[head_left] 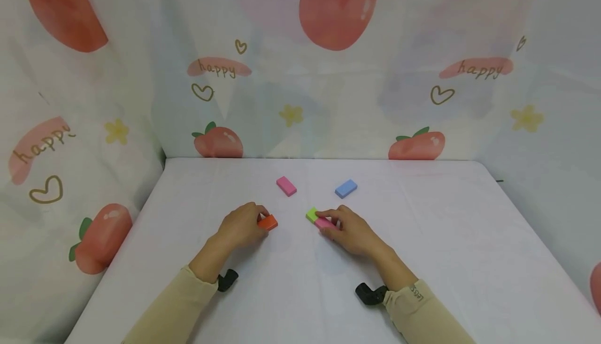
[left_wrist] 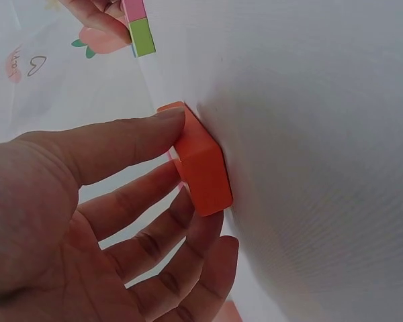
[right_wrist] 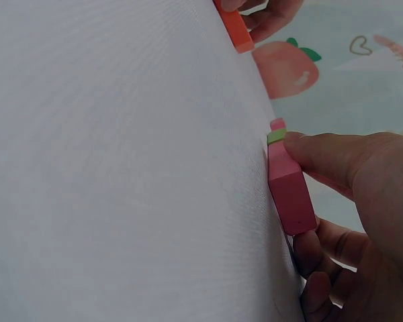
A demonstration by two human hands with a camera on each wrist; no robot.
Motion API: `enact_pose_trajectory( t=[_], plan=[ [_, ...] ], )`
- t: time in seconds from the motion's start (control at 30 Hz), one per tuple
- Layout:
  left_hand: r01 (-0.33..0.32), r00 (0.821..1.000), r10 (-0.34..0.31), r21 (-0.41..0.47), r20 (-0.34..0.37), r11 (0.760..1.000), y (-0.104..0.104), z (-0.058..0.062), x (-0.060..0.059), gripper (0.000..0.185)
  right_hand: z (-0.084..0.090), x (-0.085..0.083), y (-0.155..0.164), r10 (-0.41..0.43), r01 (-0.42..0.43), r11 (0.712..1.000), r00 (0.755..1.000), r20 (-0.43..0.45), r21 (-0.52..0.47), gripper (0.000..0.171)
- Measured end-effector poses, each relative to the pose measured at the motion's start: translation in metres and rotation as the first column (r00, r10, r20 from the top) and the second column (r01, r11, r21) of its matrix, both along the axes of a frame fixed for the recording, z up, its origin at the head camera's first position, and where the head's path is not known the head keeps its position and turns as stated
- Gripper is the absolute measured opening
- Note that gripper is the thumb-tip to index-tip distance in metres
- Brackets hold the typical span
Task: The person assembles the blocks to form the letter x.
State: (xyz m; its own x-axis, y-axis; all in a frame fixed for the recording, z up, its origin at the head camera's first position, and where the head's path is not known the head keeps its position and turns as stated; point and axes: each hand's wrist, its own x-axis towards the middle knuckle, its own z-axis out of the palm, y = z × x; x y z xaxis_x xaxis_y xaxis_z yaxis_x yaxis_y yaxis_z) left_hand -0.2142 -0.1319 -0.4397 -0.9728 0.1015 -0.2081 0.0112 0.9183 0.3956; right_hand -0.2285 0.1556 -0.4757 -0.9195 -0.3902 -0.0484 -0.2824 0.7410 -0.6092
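Observation:
My left hand (head_left: 241, 225) pinches an orange block (head_left: 268, 223) at the left of the table's middle. In the left wrist view its thumb lies along one edge of the orange block (left_wrist: 205, 171), and the other fingers sit behind and beneath it. To the right, my right hand (head_left: 351, 232) grips a pink block (head_left: 324, 223) between thumb and fingers. A green block (head_left: 311, 214) meets the left end of that pink block, in line with it. In the right wrist view the thumb tip rests near where the pink block (right_wrist: 292, 194) meets the green block (right_wrist: 277, 136).
Farther back on the white table (head_left: 300, 292) lie a second pink block (head_left: 286, 186) and a blue block (head_left: 346, 188), apart from each other. A fruit-patterned cloth (head_left: 328, 93) rises behind the table and along its left side.

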Motion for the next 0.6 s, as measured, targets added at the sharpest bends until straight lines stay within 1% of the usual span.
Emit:
enact_pose_trajectory(
  t=[0.13,0.37,0.6],
  plan=[
    [-0.001,1.000,0.001,0.010,-0.004,1.000,0.001,-0.002,0.000,0.039,0.000,0.001,0.001,-0.008,0.008,1.000,1.000,0.008,0.005,0.043],
    [0.033,0.999,-0.032,0.025,-0.024,0.999,0.005,-0.003,0.000,0.040,0.002,0.001,0.000,-0.005,0.005,1.000,1.000,0.003,0.007,0.043],
    [0.029,1.000,-0.029,0.036,-0.006,0.999,0.010,-0.001,0.001,0.042,0.002,0.000,-0.001,-0.001,0.001,1.000,1.000,0.003,0.012,0.043]
  ],
)
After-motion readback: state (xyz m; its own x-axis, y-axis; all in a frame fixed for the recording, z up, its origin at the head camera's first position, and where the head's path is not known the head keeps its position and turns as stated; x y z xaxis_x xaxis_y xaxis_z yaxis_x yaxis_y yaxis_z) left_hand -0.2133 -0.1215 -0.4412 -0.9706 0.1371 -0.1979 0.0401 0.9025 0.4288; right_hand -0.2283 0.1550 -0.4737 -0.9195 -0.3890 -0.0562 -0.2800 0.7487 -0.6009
